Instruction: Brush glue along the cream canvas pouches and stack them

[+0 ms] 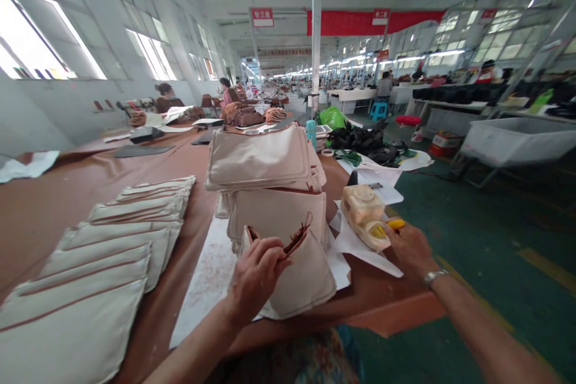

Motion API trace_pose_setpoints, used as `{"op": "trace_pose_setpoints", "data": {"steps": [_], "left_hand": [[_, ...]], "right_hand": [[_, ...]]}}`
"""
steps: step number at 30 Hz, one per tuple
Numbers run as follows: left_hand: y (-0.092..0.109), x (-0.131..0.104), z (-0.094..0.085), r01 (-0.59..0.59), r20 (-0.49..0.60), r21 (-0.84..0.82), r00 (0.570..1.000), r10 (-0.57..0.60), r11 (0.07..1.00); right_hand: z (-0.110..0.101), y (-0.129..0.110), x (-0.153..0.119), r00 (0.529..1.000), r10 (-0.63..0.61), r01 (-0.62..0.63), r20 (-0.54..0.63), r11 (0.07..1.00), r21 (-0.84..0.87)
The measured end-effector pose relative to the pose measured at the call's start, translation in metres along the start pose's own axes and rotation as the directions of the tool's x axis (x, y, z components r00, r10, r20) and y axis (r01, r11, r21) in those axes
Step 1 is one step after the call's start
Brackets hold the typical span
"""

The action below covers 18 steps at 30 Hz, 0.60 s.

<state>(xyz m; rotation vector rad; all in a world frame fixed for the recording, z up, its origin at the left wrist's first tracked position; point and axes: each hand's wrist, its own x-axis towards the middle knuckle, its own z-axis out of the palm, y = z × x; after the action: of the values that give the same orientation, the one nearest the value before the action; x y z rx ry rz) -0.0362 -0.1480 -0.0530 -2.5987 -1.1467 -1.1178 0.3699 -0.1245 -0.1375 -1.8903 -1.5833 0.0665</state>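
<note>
My left hand (258, 273) is closed on the upper edge of a beige leather pouch (303, 282), whose brown inner edge bows apart at the top. Over at the right, my right hand (411, 247) grips a yellow-handled brush (396, 224). Its far end dips into the opening of a cut plastic bottle (362, 204) lying on its side; the tip is hidden there. Behind the held pouch rises a stack of beige pouches (258, 156). A fanned row of similar pouches (81, 288) lies along the left of the table.
White paper (202, 282) lies under the stack on the brown-covered table (180, 240). Black scraps (360, 138) and a teal bottle (311, 132) sit behind. A metal post (315, 42) stands beyond the table; a white bin (517, 141) is at right. Several people work farther off.
</note>
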Motion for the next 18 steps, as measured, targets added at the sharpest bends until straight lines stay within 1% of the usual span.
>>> {"op": "trace_pose_setpoints", "data": {"steps": [2,4,7,9,12,14,16,18], "left_hand": [[0.005,-0.009,-0.007,0.005,-0.078,-0.028,0.997,-0.008,1.000],[0.008,-0.015,-0.011,-0.004,-0.080,-0.060,0.997,-0.001,0.998],[0.008,-0.019,-0.014,-0.008,0.003,-0.070,1.000,0.008,0.997],[0.007,-0.017,-0.014,0.008,0.094,-0.080,0.996,0.000,0.997],[0.008,-0.007,-0.019,0.029,0.264,-0.094,0.964,-0.003,0.995],[0.011,0.002,-0.024,0.014,0.342,-0.089,0.940,0.017,0.996],[0.015,0.011,-0.029,-0.043,0.352,-0.084,0.933,0.070,0.996],[0.018,0.014,-0.033,-0.110,0.314,-0.080,0.941,0.130,0.991]], "right_hand": [[-0.001,0.001,0.001,1.000,-0.001,0.001,0.018,1.000,-0.001],[-0.001,0.000,0.001,0.999,-0.002,0.002,0.036,1.000,0.002],[-0.002,-0.004,0.001,0.999,-0.008,0.007,0.042,1.000,0.007],[-0.005,-0.006,0.002,0.999,-0.016,0.015,0.035,1.000,0.015],[-0.016,-0.007,0.001,0.999,-0.032,0.031,0.012,0.999,0.037],[-0.024,-0.008,-0.003,0.999,-0.046,0.047,-0.008,0.998,0.052],[-0.031,-0.009,-0.009,0.997,-0.070,0.071,-0.020,0.995,0.068],[-0.036,-0.011,-0.015,0.994,-0.111,0.112,-0.018,0.990,0.088]]}}
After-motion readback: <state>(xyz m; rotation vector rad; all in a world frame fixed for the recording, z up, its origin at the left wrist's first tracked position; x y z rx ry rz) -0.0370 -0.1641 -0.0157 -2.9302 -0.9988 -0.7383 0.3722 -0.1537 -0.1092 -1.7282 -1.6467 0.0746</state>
